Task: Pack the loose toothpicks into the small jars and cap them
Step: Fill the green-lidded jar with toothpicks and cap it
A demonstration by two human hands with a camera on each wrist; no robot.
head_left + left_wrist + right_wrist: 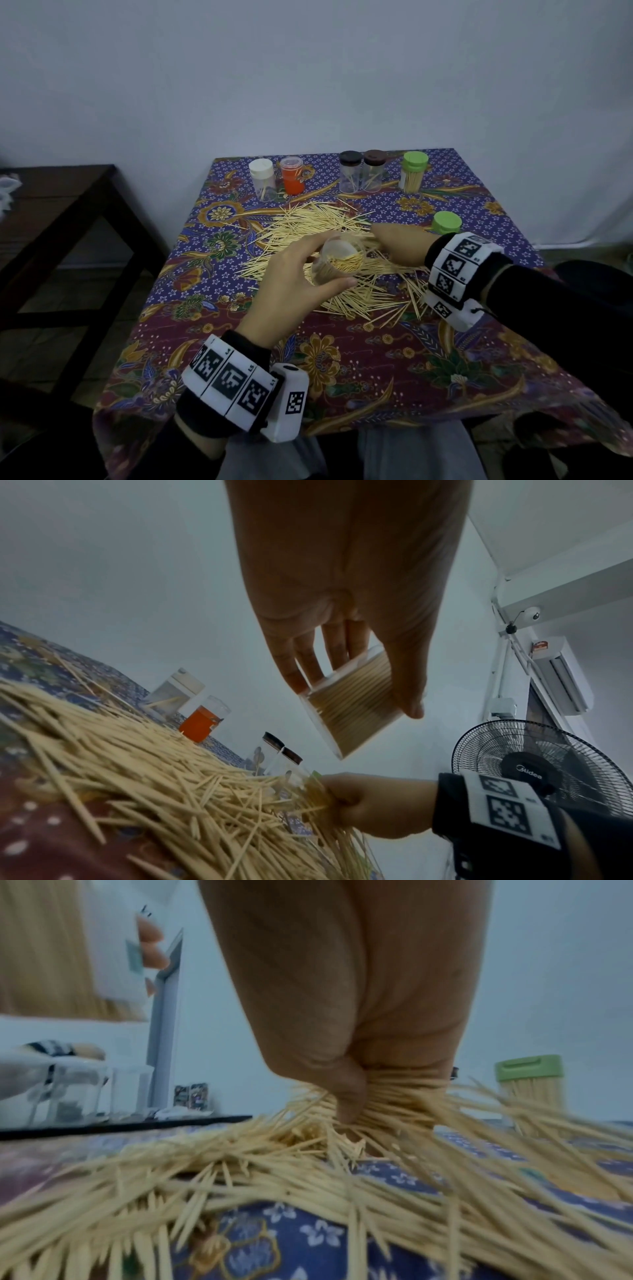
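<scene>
A big heap of loose toothpicks point(329, 240) point(143, 772) covers the middle of the patterned tablecloth point(342, 359). My left hand point(301, 270) point(342, 588) grips a clear open jar point(337, 262) point(356, 707), tilted above the heap and nearly full of toothpicks. Just right of the jar, my right hand point(400, 245) point(369, 807) point(356, 1015) is down in the heap, fingers and thumb curled round a bunch of toothpicks point(377, 1104). A loose green cap point(446, 222) lies behind the right wrist.
Along the table's far edge stand a white-capped jar point(262, 178), an orange jar point(293, 174), two dark-capped clear jars point(362, 171) and a green-capped jar full of toothpicks point(413, 171) point(529, 1080). A dark wooden table point(58, 219) stands left. A fan point(534, 767) stands right.
</scene>
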